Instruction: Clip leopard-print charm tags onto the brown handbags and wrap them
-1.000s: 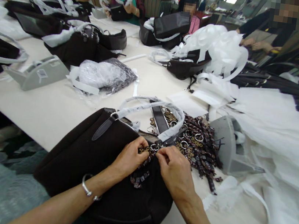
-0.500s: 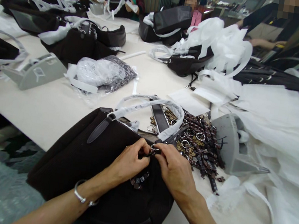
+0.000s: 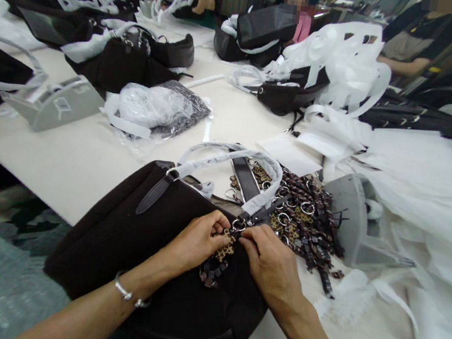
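Note:
A dark brown fabric handbag (image 3: 114,243) lies tilted at the table's front edge, its handles (image 3: 228,152) wrapped in white. Against the bag's side hangs a bag charm (image 3: 225,248) with a leopard-print piece and a loop of dark beads. My left hand (image 3: 199,241) pinches the leopard-print piece between thumb and fingers. Just above, the charm's silver ring (image 3: 238,225) shows near the bag's top edge. My right hand (image 3: 272,260) is closed in a pinch beside that ring; what lies between its fingertips is hidden.
A pile of similar charms (image 3: 307,220) lies right of the bag, next to a grey plastic holder (image 3: 353,221). Another grey holder (image 3: 58,104) and a plastic-wrapped bundle (image 3: 154,106) are farther left. White sheets (image 3: 428,170) cover the right side. Several people stand beyond.
The leopard-print piece and silver ring, hidden before, now show between my hands. My fingers have parted slightly from each other. The whole view has shifted a little.

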Available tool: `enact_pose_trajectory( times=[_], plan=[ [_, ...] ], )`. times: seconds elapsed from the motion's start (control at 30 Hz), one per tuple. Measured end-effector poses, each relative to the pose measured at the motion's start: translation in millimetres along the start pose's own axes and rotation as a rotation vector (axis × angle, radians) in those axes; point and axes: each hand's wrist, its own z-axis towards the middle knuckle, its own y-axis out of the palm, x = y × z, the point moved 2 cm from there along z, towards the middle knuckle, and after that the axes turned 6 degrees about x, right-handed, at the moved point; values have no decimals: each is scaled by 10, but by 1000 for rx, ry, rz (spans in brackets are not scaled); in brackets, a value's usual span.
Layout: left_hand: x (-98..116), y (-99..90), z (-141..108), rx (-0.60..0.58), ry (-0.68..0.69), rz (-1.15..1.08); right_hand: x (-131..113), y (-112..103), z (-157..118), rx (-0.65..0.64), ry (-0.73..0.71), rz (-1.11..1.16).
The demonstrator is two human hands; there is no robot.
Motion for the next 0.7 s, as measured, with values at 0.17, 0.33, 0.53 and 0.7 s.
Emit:
enact_pose_trajectory(
  times=[0.17,0.33,0.53,0.7],
  plan=[
    [20,-48,34,-75,36,29,-7,-10,-20,13,40,6],
    [-10,-61,69,-116,2,-31,2,-6,-38,-9,60,-4],
    [-27,-40,106,-156,-80,-133,4,-6,-57,-9,86,1],
    [-17,-10,108,-212,-205,-283,18,-1,-84,-18,115,-4]
  ],
)
